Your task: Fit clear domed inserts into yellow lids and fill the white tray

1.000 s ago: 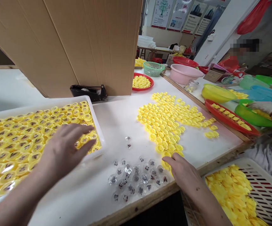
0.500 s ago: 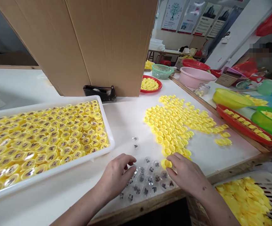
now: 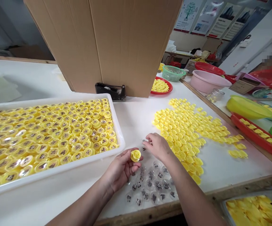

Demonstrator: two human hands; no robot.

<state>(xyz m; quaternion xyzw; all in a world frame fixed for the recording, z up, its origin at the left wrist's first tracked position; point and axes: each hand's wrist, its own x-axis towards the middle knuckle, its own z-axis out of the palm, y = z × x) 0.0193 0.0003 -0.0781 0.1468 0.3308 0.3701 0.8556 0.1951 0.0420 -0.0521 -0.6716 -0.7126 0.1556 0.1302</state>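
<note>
My left hand (image 3: 123, 166) holds a small yellow plastic cup-shaped piece (image 3: 135, 155) between thumb and fingers, its hollow side facing up. Just beyond it, my right hand (image 3: 158, 147) pinches a small clear piece with a dark printed figure (image 3: 143, 141) at the tabletop. A second such piece lies right below those fingertips. Nearer the table edge is a cluster of clear round pieces (image 3: 150, 183) with dark printed figures. To the right of my right hand spreads a heap of loose yellow pieces (image 3: 180, 125).
A white tray (image 3: 120, 133) full of yellow pieces with printed centres stands at left. Behind it are a black tape dispenser (image 3: 110, 91) and a tall cardboard box (image 3: 126, 47). Red plates, coloured basins and a pink tub (image 3: 208, 82) line the right. A wooden edge (image 3: 164, 213) borders the table.
The yellow piece has passed from my right hand to my left. My right hand has moved up and left to the clear pieces lying apart. The view has shifted left.
</note>
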